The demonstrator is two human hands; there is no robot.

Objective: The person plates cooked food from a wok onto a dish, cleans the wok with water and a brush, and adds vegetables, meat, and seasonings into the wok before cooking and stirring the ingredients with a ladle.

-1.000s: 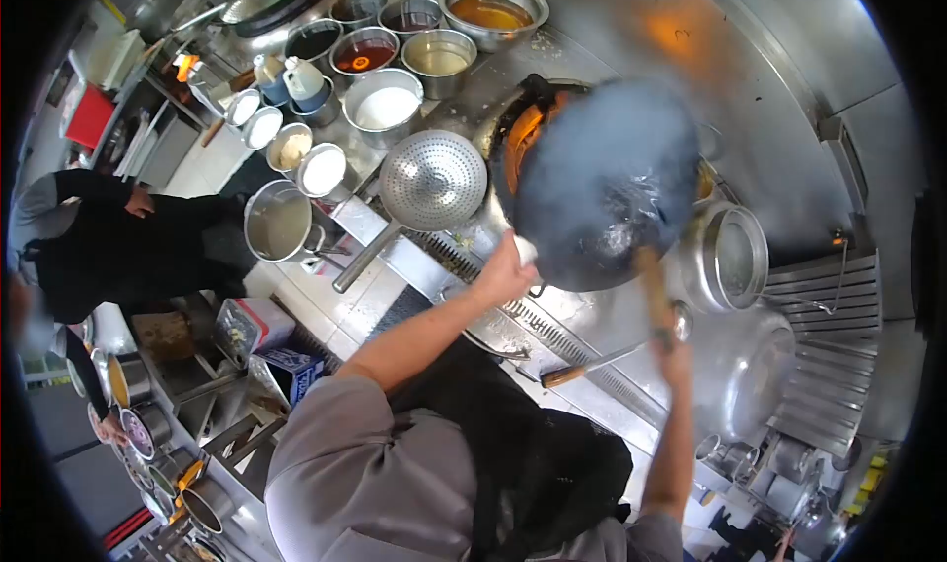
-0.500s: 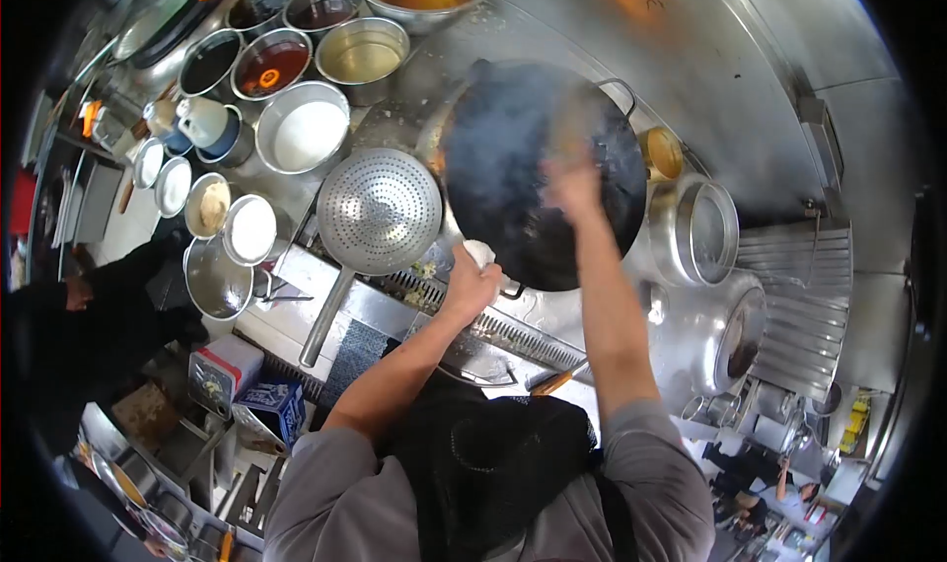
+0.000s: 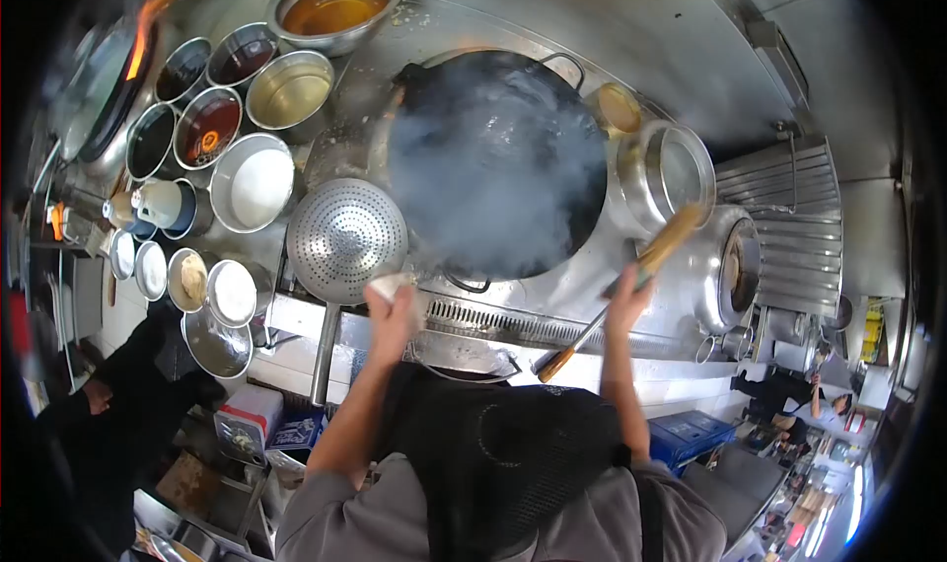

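Brush (image 3: 671, 238) is up and out of the wok (image 3: 513, 108), bristle end over the steel to its right; neither hand touches the wok, so nothing held is working its surface. Right hand (image 3: 628, 303) is closed around the brush handle, blurred (mid-swing, by the look of it). Left hand (image 3: 391, 327) pinches a folded white cloth (image 3: 389, 285) beside the rim of the strainer (image 3: 347, 238). Wok sits on the range, dark inside, wet-looking sheen toward the far side, grey smoke or steam veiling much of the bowl; loop handles at far and near edges. Wooden-handled utensil (image 3: 557, 366) lies below the right hand; whether they touch, cannot tell. Steel pot (image 3: 643, 182) stands right of the wok.
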